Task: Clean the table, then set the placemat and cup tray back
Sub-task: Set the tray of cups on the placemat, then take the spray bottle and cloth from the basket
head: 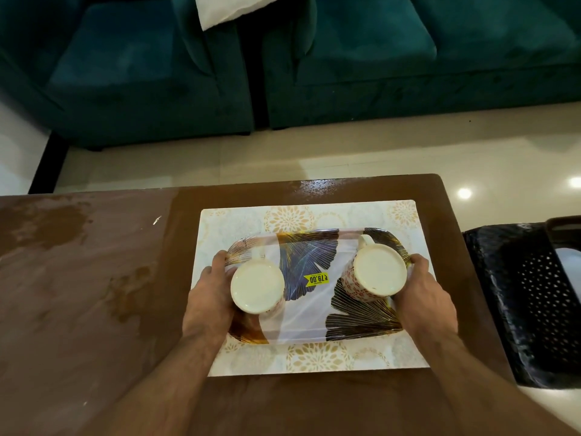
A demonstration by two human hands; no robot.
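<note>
While both hands clasp its short ends, the cup tray [314, 322] lies on the placemat [314, 360], which rests on the brown worktop [94, 294]. Left hand [209, 297] closes on the left rim, right hand [423, 294] on the right. Two mugs stand upside down in the tray: left mug [257, 286], right mug [379, 270].

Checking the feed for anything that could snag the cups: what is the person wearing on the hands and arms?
Nothing shows. The left hand and right hand are bare: no gloves, rings, watch or bands in view. Both forearms are uncovered right down to the picture's lower edge, with no sleeve or cuff reaching into the frame, and carry visible hair.
</note>
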